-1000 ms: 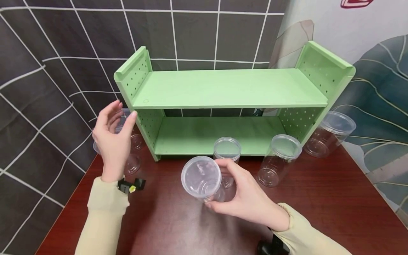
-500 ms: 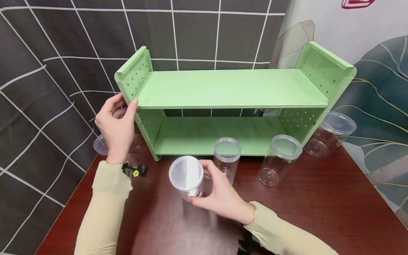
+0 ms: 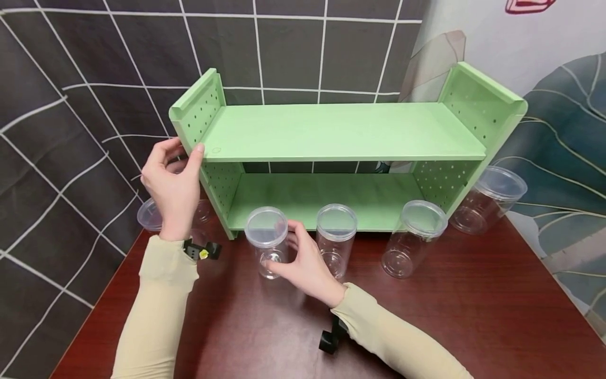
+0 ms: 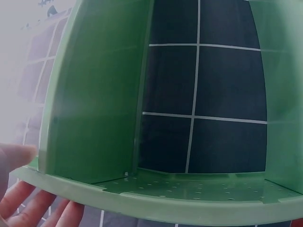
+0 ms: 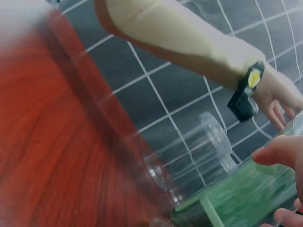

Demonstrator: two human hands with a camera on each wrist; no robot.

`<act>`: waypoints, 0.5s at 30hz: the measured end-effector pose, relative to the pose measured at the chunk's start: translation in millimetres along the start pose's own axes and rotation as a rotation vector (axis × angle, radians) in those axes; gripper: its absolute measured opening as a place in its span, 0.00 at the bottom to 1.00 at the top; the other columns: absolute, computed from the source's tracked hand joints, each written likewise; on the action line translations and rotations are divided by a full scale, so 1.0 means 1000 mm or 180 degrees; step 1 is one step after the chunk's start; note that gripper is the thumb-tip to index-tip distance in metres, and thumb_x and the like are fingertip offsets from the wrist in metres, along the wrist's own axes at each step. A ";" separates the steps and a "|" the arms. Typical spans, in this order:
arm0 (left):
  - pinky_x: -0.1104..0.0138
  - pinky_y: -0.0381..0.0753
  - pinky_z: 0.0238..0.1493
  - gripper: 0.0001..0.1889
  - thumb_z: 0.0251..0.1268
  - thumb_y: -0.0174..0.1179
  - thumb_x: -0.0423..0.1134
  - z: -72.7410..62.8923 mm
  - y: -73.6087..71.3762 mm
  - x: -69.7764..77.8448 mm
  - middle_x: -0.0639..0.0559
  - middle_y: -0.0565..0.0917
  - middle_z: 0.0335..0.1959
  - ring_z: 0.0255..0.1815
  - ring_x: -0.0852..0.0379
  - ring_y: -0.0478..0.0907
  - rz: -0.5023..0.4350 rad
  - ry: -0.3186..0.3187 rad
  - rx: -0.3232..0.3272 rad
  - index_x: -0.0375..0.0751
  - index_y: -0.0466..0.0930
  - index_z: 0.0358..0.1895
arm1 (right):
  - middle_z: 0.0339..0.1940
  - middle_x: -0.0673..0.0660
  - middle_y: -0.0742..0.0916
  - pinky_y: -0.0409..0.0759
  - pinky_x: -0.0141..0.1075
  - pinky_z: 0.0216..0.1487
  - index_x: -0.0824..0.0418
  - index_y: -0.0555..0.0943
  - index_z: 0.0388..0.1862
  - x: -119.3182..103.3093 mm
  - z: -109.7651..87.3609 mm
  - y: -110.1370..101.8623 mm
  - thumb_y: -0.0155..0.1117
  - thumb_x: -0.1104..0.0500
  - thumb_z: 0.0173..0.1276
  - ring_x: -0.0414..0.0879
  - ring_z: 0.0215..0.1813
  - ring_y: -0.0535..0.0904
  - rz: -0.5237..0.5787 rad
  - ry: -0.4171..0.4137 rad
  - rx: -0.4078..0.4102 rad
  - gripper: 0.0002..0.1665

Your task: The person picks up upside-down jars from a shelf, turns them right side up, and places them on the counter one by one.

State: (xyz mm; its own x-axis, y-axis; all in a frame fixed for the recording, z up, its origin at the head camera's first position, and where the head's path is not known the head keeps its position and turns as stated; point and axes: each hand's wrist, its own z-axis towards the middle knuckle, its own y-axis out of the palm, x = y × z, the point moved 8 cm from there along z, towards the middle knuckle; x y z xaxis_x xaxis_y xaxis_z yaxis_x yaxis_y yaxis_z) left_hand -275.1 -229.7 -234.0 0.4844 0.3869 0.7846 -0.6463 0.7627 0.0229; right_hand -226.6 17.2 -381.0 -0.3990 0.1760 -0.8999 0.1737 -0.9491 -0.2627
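Observation:
My right hand (image 3: pixel 307 263) holds a clear plastic jar (image 3: pixel 266 227) with a translucent lid, thumb at the near side and fingers round the right. The jar is upright, low in front of the green shelf (image 3: pixel 341 131), near its left end. My left hand (image 3: pixel 172 184) grips the front edge of the shelf's left side panel. In the left wrist view the thumb (image 4: pixel 19 156) lies on one side of that edge and the fingers (image 4: pixel 35 208) curl on the other. A second jar (image 3: pixel 337 223) stands just right of my right hand.
Another lidded jar (image 3: pixel 423 221) stands in front of the shelf's right part, and one (image 3: pixel 499 184) beside its right side. More clear jars, one at the far left (image 3: pixel 150 215), are partly hidden by my left arm. The brown tabletop (image 3: pixel 265 337) meets dark grid-patterned cloth (image 3: pixel 57 158).
My right hand has carried its jar leftward and towards the shelf, out from in front of the second jar. My left hand has moved up and taken hold of the shelf's left side panel.

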 end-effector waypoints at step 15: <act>0.73 0.83 0.41 0.16 0.59 0.74 0.32 0.001 0.001 -0.001 0.46 0.88 0.40 0.30 0.64 0.82 0.0004 0.0056 0.0058 0.32 0.86 0.49 | 0.65 0.54 0.77 0.75 0.37 0.66 0.57 0.68 0.69 0.022 0.021 0.015 0.83 0.58 0.54 0.51 0.64 0.77 0.0068 0.0249 -0.0032 0.46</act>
State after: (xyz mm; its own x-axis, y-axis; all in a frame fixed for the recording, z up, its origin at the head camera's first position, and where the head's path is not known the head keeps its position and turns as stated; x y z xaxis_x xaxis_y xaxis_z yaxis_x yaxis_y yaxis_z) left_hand -276.6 -229.6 -234.2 0.4937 0.3970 0.7737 -0.6576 0.7526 0.0334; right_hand -252.1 1.1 -397.7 -0.3236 0.1761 -0.9297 0.1906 -0.9503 -0.2463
